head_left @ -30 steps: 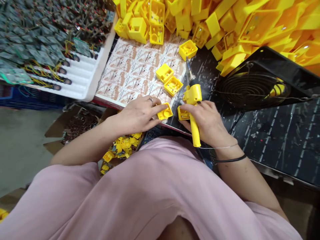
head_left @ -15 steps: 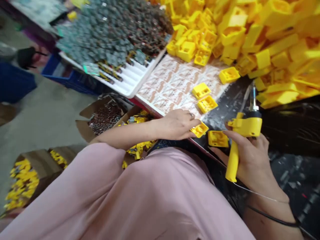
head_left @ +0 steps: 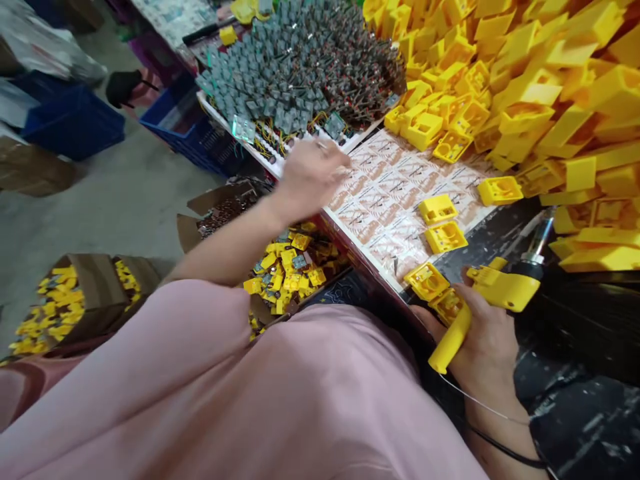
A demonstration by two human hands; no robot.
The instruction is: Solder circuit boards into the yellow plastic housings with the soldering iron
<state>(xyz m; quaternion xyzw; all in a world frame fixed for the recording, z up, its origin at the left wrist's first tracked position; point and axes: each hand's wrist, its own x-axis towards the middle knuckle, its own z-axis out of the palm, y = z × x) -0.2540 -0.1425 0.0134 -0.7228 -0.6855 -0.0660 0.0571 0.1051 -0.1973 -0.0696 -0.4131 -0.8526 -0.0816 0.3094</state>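
Observation:
My right hand (head_left: 483,337) is wrapped round the yellow handle of a soldering gun (head_left: 505,287), its metal tip pointing up and away; a thin wire trails from the handle's lower end. Two yellow plastic housings (head_left: 427,281) lie at the table edge by that hand's fingers. My left hand (head_left: 313,177), smeared by motion, is over the near edge of the white tray (head_left: 260,155); its fingers are not clear. Grey parts with wires (head_left: 280,73) are heaped in this tray. More housings (head_left: 445,237) rest on the patterned sheet (head_left: 373,200).
A big heap of yellow housings (head_left: 530,100) covers the back right. Below the table edge stands a box of yellow parts (head_left: 290,273). Further boxes of yellow parts (head_left: 55,303) and blue crates (head_left: 75,123) are on the floor at left.
My left hand has left the yellow housing at the table edge and moved up and left to the tray. That housing now lies against the other one. My right hand keeps the soldering gun.

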